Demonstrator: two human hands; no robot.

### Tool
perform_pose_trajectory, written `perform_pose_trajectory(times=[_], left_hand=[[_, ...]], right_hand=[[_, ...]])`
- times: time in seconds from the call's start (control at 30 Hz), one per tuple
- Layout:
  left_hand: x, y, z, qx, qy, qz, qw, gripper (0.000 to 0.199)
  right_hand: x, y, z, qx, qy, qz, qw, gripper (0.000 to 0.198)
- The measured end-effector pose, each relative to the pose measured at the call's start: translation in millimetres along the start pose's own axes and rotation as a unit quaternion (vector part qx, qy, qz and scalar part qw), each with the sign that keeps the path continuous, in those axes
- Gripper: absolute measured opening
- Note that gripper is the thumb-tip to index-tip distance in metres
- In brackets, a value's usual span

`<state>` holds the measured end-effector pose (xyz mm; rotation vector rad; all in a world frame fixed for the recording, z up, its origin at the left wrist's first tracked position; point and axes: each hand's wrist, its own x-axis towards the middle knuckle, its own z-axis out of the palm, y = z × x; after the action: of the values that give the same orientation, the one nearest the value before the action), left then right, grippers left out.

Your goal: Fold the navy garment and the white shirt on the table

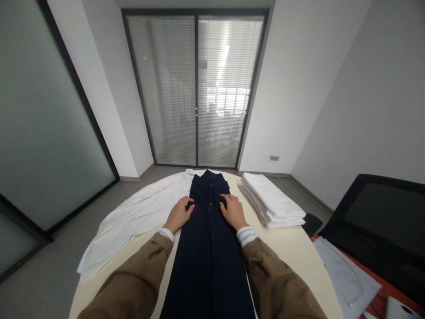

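Grip apart: left hand (180,214) and right hand (233,212) on navy trousers (210,230), thumbs off fingers.
L to R: white garment (139,212) spread along counter (292,266) left edge; trousers lengthwise mid-counter, waist at far edge, one hand at each side; folded white stack (270,195) by far right edge, apart from trousers.

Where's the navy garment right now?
In the head view, the navy garment lies down the middle of the table, the left hand and right hand at its edges, a white garment to its left and a white stack to its right.
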<state>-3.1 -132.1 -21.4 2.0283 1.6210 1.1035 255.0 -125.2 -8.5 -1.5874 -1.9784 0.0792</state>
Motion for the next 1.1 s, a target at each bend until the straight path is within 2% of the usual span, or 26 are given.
perform_pose_trajectory(times=[0.07,0.13,0.27,0.4,0.47,0.57,0.7,0.9,1.1], left_hand=[[11.3,-7.2,0.6,-0.077,0.018,-0.068,0.995,0.032],[20.8,-14.8,1.8,-0.119,0.028,-0.113,0.986,0.034],[33.3,-25.8,7.1,-0.146,0.02,-0.156,0.977,0.041],[40.7,-29.3,13.3,-0.162,0.004,-0.194,0.968,0.045],[43.7,-29.3,15.5,-0.166,-0.009,-0.206,0.964,0.039],[47.2,-28.3,17.6,-0.175,-0.025,-0.21,0.962,0.023],[48.7,-24.5,20.5,-0.205,-0.029,-0.217,0.954,0.017],[46.0,-9.7,21.7,-0.285,-0.036,-0.218,0.933,0.017],[42.7,11.2,15.9,-0.355,-0.009,-0.154,0.922,0.018]], right_hand=[[5.7,10.4,2.0,-0.019,0.047,0.092,0.994,0.046],[11.6,22.4,4.5,-0.007,0.035,0.155,0.987,0.052],[23.0,40.3,8.9,0.064,-0.017,0.181,0.981,0.044],[31.0,44.4,8.8,0.058,-0.048,0.211,0.974,0.044],[33.6,44.3,7.6,0.06,-0.057,0.226,0.97,0.042],[37.2,44.5,6.8,0.103,-0.062,0.249,0.961,0.028],[41.3,41.8,9.1,0.181,-0.086,0.257,0.945,0.016],[42.4,25.8,8.5,0.34,-0.112,0.257,0.897,0.014],[37.6,16.2,-2.3,0.478,-0.073,0.159,0.861,0.03]])
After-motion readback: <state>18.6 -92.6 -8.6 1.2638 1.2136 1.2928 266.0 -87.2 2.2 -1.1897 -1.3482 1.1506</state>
